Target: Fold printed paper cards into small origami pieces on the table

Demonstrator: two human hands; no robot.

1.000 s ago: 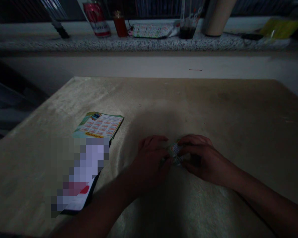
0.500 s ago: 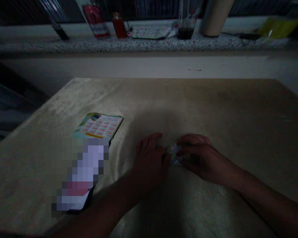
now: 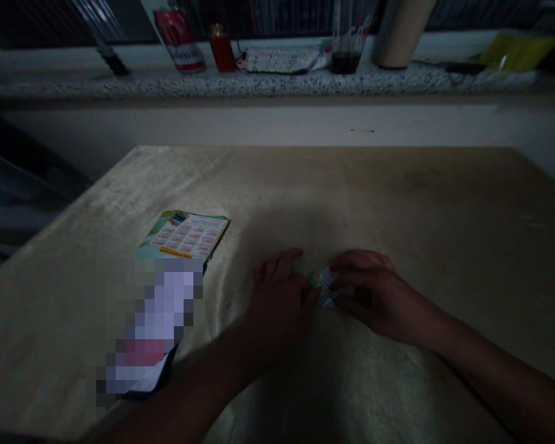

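Observation:
A small folded piece of printed paper (image 3: 324,285), green and white, lies on the table between my hands. My left hand (image 3: 282,302) is at its left edge, thumb and forefinger gripping it there, the other fingers stretched forward over the tabletop. From the right, my right hand (image 3: 372,287) has thumb and fingertips closed on the paper's right part and hides some of it. The dim light makes the folds hard to read.
On the table (image 3: 305,179), left of my hands, lie a printed calendar sheet (image 3: 185,234) and a phone (image 3: 152,327) with a blurred screen. The granite sill (image 3: 259,85) behind holds a red can (image 3: 179,40), a small red bottle (image 3: 222,48) and a glass (image 3: 346,46) of dark liquid.
Almost nothing differs. Both hands stay on the folded paper in nearly the same pose, with only a very slight shift of the left fingers.

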